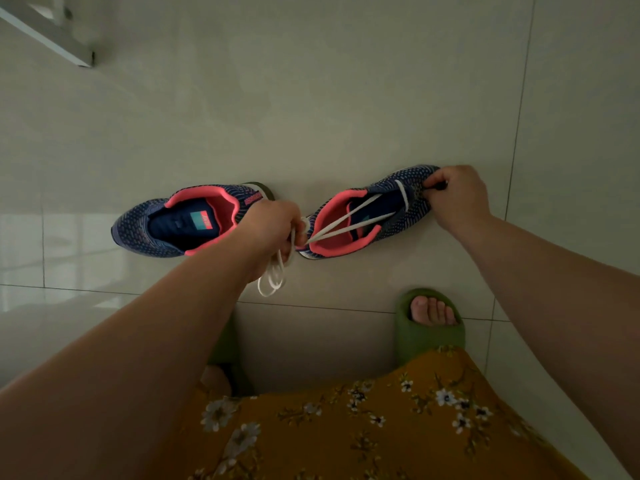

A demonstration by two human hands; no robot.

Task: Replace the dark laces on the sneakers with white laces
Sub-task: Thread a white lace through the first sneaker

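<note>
While the fingers of the left hand (273, 230) curled tight around a gathered bunch of white lace (349, 221), two taut strands ran from that fist toward two o'clock, across the pink-lined opening of the right-hand sneaker (370, 211), and a slack loop of the same lace hung below the fist toward six o'clock. At the toe end of that shoe, the right hand (457, 199) had its fingers bent and pinched on the knit upper, with a small dark piece between the fingertips; whether that piece was a lace end could not be told. One white bar of lace crossed the lowest eyelets just beside that pinch. The second sneaker (180, 220) lay at nine o'clock from the left fist, its heel hidden behind the hand, its opening bare of any lace and its insole label showing. Both shoes rested on the pale tiled floor (311, 98). Toward six o'clock stood a foot in a green slipper (429, 327), and a mustard floral dress (381, 427) filled the bottom edge.
</note>
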